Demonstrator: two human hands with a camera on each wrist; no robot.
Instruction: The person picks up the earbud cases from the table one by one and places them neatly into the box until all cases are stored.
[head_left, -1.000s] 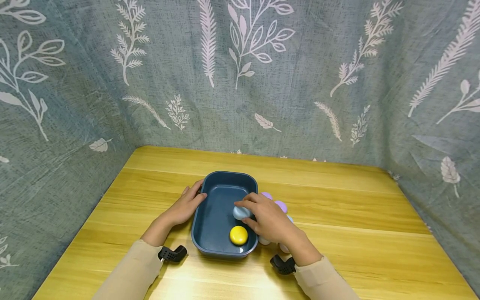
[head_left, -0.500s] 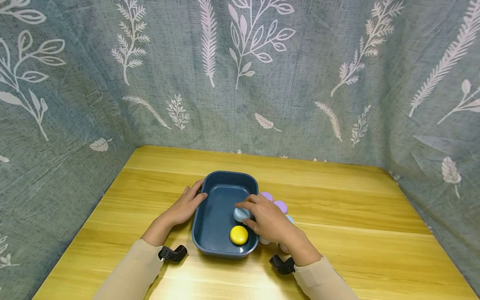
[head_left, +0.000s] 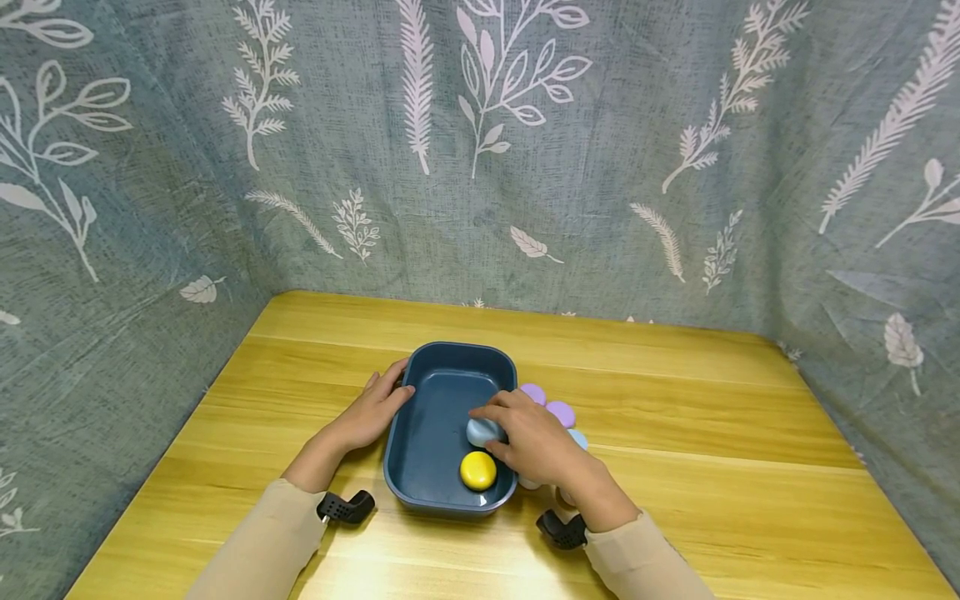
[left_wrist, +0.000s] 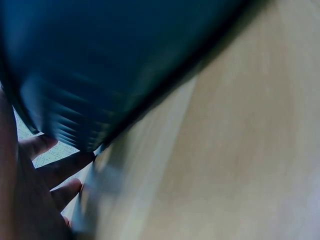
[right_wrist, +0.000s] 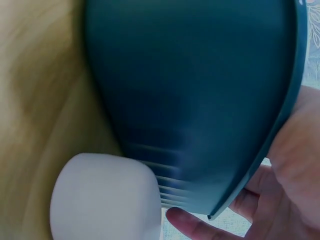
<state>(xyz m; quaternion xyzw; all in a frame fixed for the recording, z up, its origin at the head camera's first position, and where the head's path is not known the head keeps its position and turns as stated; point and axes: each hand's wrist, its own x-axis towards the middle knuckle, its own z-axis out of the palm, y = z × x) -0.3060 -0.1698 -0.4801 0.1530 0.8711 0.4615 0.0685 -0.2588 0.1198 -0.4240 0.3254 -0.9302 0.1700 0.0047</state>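
My left hand (head_left: 369, 415) rests at the left side of a dark blue rectangular bin (head_left: 431, 433), thumb on the rim. In the left wrist view its extended fingers (left_wrist: 65, 167) touch the outer wall. Reaching over the opposite rim, my right hand (head_left: 538, 435) holds a glossy light blue rounded piece (head_left: 482, 432) between thumb and fingers, low inside the bin. Part of that piece is hidden by the hand. A yellow rounded piece (head_left: 478, 472) lies on the bin floor, just nearer to me.
Outside the bin's right wall are several rounded pieces, partly under my right arm: purple pieces (head_left: 561, 413), a light blue one (head_left: 578, 438) and a white one (right_wrist: 107, 197). They stand on a wooden table (head_left: 697, 467) with a leaf-patterned curtain (head_left: 622, 150) behind it.
My right hand and the light blue piece have shifted slightly toward me, closer to the yellow piece. The left hand and the bin look the same.
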